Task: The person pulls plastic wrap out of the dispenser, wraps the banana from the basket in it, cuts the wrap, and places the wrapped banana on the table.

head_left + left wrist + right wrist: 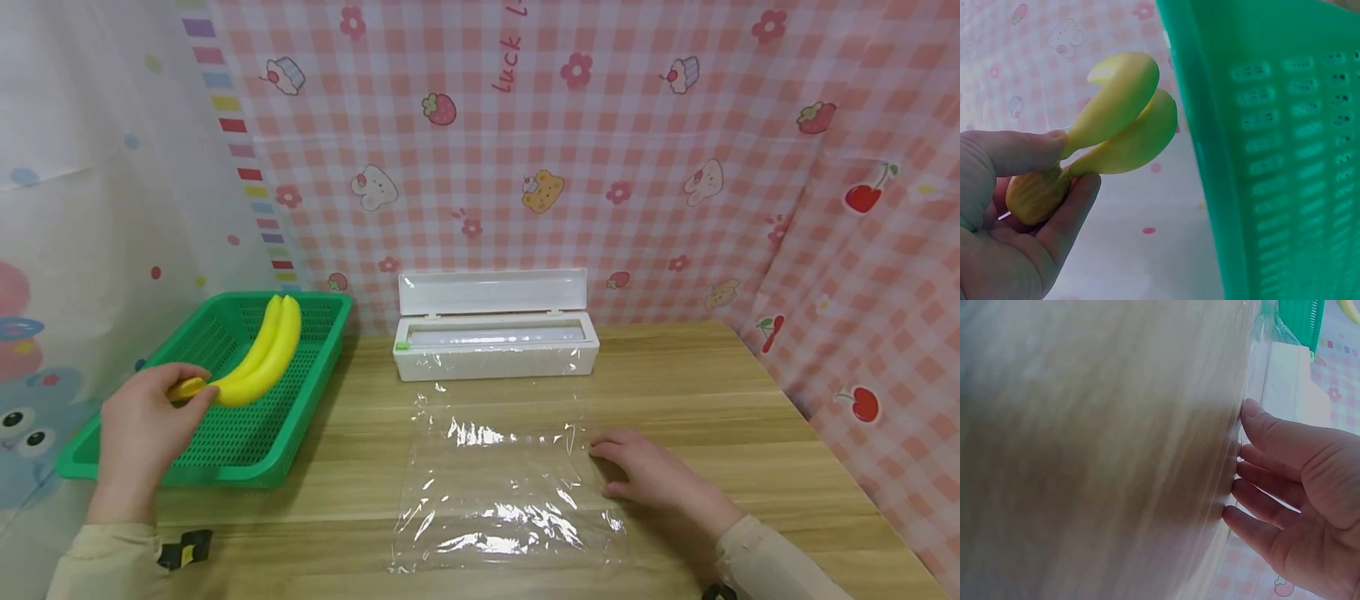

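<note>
A pair of joined yellow bananas (266, 358) is held at the stem by my left hand (153, 421), above the green basket (273, 467). In the left wrist view, thumb and fingers pinch the brownish stem (1036, 195), and the bananas point away from the palm. My right hand (648, 471) rests its fingertips on the wooden table at the right edge of a clear sheet of cling film (495, 492). The film lies spread on the table, running out from a white dispenser box (495, 364) whose lid (492, 294) stands up. In the right wrist view, the fingers are spread and relaxed.
A small green cutter slider (402, 345) sits at the left end of the dispenser. A pink checked curtain (480, 167) hangs behind the table and along the right; a pale printed sheet (112, 208) hangs at left. Wooden tabletop (690, 392) extends around the dispenser.
</note>
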### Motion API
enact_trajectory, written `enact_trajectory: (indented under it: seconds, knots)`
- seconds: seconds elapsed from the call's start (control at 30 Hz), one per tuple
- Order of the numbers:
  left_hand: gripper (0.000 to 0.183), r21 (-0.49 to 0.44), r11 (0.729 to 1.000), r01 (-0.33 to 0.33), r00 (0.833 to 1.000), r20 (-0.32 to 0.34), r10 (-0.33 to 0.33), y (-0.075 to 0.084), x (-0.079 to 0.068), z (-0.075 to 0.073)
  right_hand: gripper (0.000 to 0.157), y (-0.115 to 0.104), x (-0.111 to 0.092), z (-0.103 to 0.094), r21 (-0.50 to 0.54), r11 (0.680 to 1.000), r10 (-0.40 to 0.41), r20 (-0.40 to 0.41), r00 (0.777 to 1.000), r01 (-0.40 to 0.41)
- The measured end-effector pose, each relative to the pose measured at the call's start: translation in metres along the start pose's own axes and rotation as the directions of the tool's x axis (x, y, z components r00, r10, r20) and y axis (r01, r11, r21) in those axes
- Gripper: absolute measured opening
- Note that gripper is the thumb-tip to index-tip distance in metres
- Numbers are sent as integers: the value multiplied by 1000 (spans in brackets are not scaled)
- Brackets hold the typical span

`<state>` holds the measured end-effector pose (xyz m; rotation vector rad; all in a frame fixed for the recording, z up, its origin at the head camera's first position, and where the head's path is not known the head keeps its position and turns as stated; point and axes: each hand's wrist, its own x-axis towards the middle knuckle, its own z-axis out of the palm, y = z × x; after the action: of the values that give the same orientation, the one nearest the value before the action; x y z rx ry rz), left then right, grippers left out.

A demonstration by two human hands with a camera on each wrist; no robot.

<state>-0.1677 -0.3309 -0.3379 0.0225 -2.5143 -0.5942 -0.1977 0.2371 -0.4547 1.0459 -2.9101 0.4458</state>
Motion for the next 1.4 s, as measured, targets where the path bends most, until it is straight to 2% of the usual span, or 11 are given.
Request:
enact_trajectory:
  seconds: [0.37,0.67,1.4]
  knots:
    - [23,-12,999,-38,999,-19,38,16,3,-1,50,2,0,0,-2,1000,-8,-5,1000,8]
    - [22,-59,996,-70,997,8,71,32,2,1,50,1,1,-1,-1,1000,-7,3,1000,7]
    - [19,-161,962,-222,973,23,229,65,-3,27,48,2,0,1,-9,999,-33,-8,999,33]
